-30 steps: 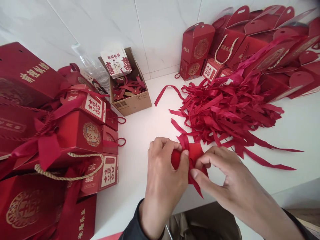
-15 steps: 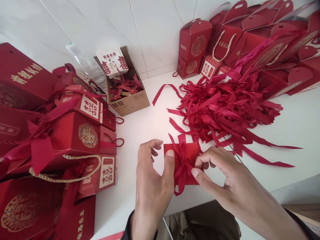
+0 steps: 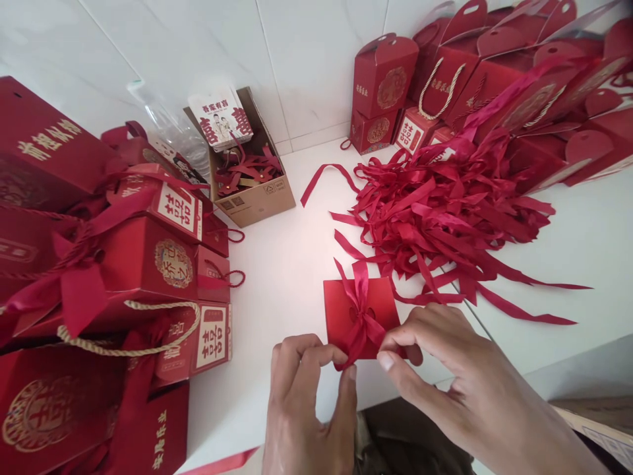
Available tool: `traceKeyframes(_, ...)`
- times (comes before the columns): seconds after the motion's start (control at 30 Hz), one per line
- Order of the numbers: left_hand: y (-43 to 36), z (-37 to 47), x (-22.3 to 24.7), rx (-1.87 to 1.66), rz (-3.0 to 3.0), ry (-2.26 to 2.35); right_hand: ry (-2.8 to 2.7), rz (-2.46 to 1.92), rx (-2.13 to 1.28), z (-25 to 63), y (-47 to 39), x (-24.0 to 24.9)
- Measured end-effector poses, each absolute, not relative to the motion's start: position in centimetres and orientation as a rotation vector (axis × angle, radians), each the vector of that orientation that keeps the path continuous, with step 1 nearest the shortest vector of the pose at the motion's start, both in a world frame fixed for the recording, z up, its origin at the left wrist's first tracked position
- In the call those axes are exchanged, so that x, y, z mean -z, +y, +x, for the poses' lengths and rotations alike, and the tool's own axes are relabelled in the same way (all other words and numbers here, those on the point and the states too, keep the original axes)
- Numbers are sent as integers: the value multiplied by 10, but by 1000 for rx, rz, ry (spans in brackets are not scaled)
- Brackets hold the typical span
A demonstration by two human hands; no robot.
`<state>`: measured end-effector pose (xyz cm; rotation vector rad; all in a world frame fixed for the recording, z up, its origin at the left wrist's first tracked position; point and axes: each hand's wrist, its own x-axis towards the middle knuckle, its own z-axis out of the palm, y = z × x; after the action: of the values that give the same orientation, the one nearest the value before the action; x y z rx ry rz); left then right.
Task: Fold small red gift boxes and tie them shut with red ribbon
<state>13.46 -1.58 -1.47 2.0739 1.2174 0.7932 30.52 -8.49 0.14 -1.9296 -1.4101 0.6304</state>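
A small red gift box [image 3: 337, 302] sits at the front of the white table, with a red ribbon bow [image 3: 362, 315] tied on its top. My left hand [image 3: 311, 389] pinches the ribbon's lower loop between thumb and forefinger at the box's near left edge. At the box's right side, my right hand [image 3: 435, 369] has thumb and forefinger closed at the bow's right end. Those fingertips cover the ribbon there.
A heap of loose red ribbons [image 3: 445, 211] spreads behind and right of the box. Several red gift boxes [image 3: 143, 264] are stacked at the left, and more boxes [image 3: 383, 79] stand at the back right. A cardboard box [image 3: 262, 201] holds cards and ribbon pieces near the wall.
My left hand has moved down from the box's left side to the ribbon's lower loop, its fingers closing there. My right hand stays at the bow's right side.
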Motion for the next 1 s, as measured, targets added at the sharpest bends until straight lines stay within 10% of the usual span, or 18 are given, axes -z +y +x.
traceKeyframes(1.0, 30, 168, 11, -722, 2064, 1091, -1461, -1919, -656, 303, -74, 2)
